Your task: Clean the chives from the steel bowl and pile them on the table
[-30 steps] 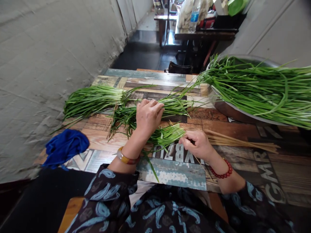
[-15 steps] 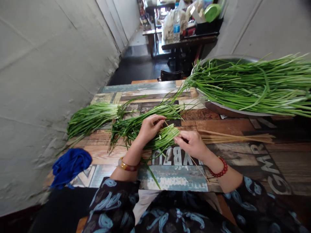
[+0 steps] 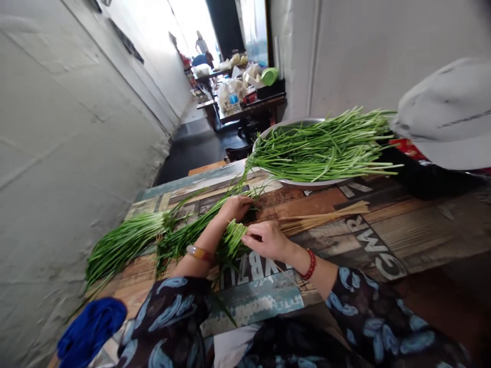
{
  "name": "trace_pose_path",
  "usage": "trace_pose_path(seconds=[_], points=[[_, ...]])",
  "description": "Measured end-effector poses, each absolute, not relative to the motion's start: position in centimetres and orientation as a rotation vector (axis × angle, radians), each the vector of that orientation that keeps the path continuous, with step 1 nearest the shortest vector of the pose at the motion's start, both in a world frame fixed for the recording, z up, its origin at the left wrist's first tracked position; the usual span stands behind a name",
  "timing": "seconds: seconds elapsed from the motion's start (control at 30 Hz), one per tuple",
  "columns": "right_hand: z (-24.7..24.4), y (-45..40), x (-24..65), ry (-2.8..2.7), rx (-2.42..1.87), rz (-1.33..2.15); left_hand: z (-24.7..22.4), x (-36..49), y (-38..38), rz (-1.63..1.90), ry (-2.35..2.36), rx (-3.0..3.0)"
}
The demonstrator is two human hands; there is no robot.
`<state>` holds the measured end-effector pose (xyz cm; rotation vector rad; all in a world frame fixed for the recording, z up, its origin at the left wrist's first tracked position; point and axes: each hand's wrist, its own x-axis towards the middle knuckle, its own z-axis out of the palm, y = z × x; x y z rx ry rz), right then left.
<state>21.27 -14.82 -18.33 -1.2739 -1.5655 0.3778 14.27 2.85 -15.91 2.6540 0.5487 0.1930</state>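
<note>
My right hand (image 3: 267, 240) is closed in a pinch at the pale cut ends of a small bunch of garlic chives (image 3: 235, 236). A thin wooden skewer (image 3: 287, 273) comes out below its palm. My left hand (image 3: 235, 208) lies beyond that bunch, over loose garlic chives (image 3: 194, 225) on the table, its fingers bent inward. What its fingertips grip is hidden. Left of it rests a larger pile of garlic chives (image 3: 125, 240), pale ends towards me and the right.
A metal basin (image 3: 286, 124) heaped with long chives stands at the back right. More skewers (image 3: 326, 217) lie on the patterned table (image 3: 264, 299). A blue cloth (image 3: 92, 332) is at the left edge. Another person in a pale cap (image 3: 445, 112) leans in at right.
My view has swung right, bringing the capped person into sight. My left hand has moved away from the small bunch towards the loose chives beyond; my right hand stays at the cut ends.
</note>
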Motion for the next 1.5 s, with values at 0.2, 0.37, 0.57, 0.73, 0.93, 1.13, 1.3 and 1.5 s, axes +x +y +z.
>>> trace_pose_path(seconds=[0.2, 0.37, 0.57, 0.73, 0.93, 1.13, 1.3, 1.5], points=[[-18.4, -14.4, 21.3, -1.582, -1.295, 0.352, -15.7, 14.4, 2.6, 0.165, 0.584, 2.741], [-18.1, -14.6, 21.3, -1.591, -1.311, 0.369, -15.2, 12.1, 3.2, 0.348, 0.833, 2.571], [-18.5, -15.0, 21.4, -1.583, -1.245, 0.394, -13.4, 6.4, 1.0, 0.772, 1.005, 2.181], [-18.9, -15.1, 21.5, -1.517, -1.303, 0.452, -13.2, 2.6, -0.9, 1.014, 1.106, 2.027], [-18.6, -15.4, 21.8, -1.5, -1.34, 0.494, -14.7, 0.5, -0.1, 0.897, 1.082, 2.073], [-18.4, -15.5, 21.9, -1.538, -1.363, 0.522, -15.8, 2.6, -0.1, 0.77, 0.915, 1.99], [-18.2, -15.7, 21.9, -1.549, -1.395, 0.503, -16.7, 3.3, -0.3, 0.756, 0.856, 1.745], [-18.2, -16.2, 21.9, -1.529, -1.439, 0.532, -16.7, 2.2, -0.8, 0.991, 0.785, 1.629]])
